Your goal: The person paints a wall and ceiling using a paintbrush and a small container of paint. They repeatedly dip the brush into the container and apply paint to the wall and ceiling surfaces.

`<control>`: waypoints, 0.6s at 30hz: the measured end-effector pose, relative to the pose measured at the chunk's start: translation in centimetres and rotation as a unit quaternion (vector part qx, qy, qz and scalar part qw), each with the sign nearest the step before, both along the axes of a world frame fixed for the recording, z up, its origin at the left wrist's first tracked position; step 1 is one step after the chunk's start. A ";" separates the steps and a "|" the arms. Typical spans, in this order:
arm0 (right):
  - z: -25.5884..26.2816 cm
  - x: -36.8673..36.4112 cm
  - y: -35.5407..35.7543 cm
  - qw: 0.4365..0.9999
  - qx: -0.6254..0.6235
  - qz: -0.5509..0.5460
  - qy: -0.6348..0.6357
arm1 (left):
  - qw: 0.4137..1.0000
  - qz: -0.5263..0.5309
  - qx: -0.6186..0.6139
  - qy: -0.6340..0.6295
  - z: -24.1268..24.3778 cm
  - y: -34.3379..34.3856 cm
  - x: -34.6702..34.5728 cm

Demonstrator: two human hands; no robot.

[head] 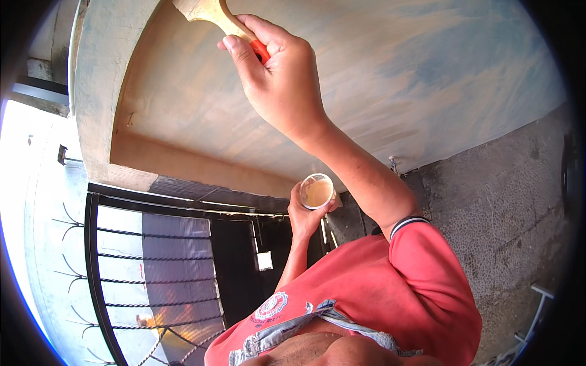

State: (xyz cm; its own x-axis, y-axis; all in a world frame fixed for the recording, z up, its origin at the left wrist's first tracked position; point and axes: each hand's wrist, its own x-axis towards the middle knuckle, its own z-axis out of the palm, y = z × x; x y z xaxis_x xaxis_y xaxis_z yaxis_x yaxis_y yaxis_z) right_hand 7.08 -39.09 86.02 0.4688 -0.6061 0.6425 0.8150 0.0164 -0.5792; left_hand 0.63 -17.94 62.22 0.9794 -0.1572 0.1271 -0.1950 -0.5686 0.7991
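Note:
My right hand (284, 78) is raised near the top of the view and grips a wide paintbrush (215, 13) by its pale wooden handle with a red end. The brush head points to the upper left, and its bristles are mostly cut off by the frame's edge. Lower down, near my chest, my left hand (306, 217) holds a small round cup (317, 192) with light cream liquid inside. Behind both hands stands a wall (366, 82) with streaky beige and blue-grey paint, edged by a plain raised border (98, 91).
A black metal gate (94, 256) with twisted bars and ribbed translucent sheeting is at the lower left. A small tap (393, 164) sticks out low on the wall. Rough grey paving (494, 206) lies to the right, with a metal frame (540, 306) at its lower edge.

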 end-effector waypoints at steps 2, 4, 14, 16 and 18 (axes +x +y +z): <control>0.1 -0.3 0.3 1.000 0.013 0.015 -0.008 | 1.000 0.001 -0.002 0.004 0.2 -0.1 -0.1; 0.0 -0.5 0.5 1.000 0.010 0.010 -0.009 | 1.000 0.001 -0.002 0.007 0.4 -0.1 -0.1; -0.4 -1.8 1.1 1.000 0.008 0.011 -0.009 | 1.000 -0.003 0.001 -0.002 0.3 0.2 -0.2; -0.4 -2.0 1.2 1.000 0.006 0.017 -0.002 | 1.000 0.000 0.010 -0.006 0.4 0.1 -0.3; -0.5 -2.3 1.3 1.000 0.005 0.022 0.001 | 1.000 0.005 0.026 -0.011 0.6 0.1 -0.4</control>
State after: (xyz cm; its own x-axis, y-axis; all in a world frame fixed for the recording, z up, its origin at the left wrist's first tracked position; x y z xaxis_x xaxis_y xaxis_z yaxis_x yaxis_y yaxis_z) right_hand 4.79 -37.80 85.49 0.4965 -0.5912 0.6356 0.8122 0.0581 -0.5805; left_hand 0.22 -17.88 62.84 0.9777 -0.1549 0.1415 -0.2074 -0.6108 0.7642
